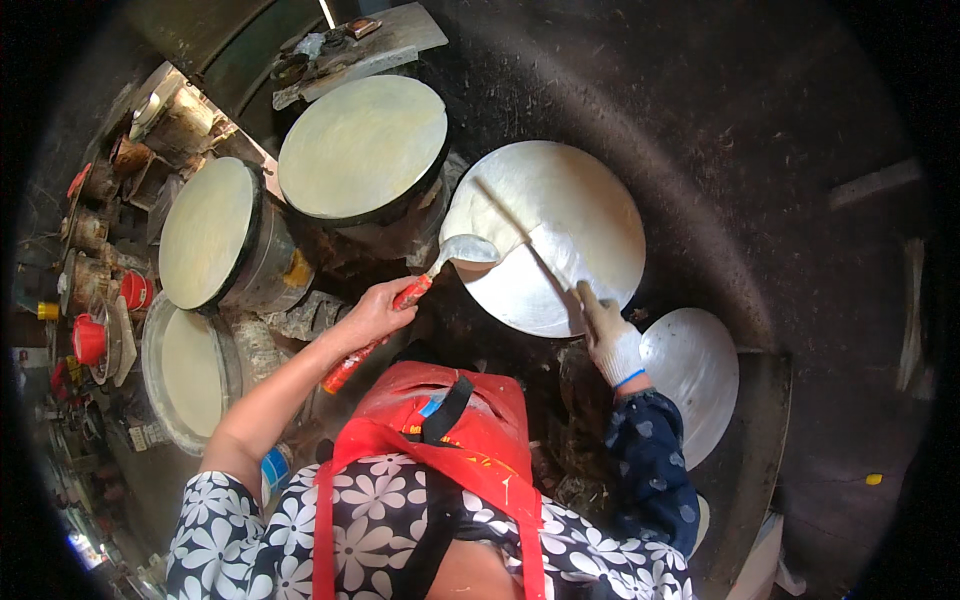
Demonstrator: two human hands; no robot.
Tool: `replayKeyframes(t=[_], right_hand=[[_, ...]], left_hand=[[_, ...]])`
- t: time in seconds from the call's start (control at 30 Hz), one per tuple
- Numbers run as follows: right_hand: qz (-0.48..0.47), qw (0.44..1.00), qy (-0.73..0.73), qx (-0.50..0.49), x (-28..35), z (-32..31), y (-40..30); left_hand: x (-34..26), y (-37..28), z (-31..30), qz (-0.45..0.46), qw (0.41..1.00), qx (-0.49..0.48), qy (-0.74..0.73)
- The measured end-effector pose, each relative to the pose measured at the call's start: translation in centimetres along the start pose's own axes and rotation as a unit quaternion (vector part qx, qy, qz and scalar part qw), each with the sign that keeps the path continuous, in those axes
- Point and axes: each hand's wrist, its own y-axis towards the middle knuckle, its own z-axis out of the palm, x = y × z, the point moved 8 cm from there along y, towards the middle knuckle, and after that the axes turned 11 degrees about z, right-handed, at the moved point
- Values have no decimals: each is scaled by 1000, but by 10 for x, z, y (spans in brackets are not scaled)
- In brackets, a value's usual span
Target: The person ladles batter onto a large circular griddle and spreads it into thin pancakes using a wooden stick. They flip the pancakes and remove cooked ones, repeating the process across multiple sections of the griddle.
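Note:
My bare left hand (380, 309) grips the red-wrapped handle of a metal ladle (469, 248). The ladle's bowl is over the left edge of a round metal griddle (510, 294). A pale, thin sheet of batter or dough (547, 176) covers the griddle's upper part, with an uneven edge; bare shiny metal shows at the lower left. In a white work glove, my right hand (602, 330) holds a long thin stick or blade (517, 225), slanting across the sheet towards the upper left. Whether it touches the sheet I cannot tell.
Two round drums with pale, flat tops (364, 146) (208, 232) stand to the left. Below them is a wide tub of pale liquid (192, 373). A round metal lid or pan (694, 382) leans at the right. Red containers (88, 337) and clutter line the far left.

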Motion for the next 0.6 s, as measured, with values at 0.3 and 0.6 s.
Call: replayKeyframes(t=[0.3, 0.6], right_hand=[[-54, 998, -11, -23, 21, -4, 10], [91, 992, -17, -91, -17, -5, -88]], left_hand=[[-3, 1, 26, -17, 996, 67, -57], [-17, 20, 56, 118, 984, 132, -6]])
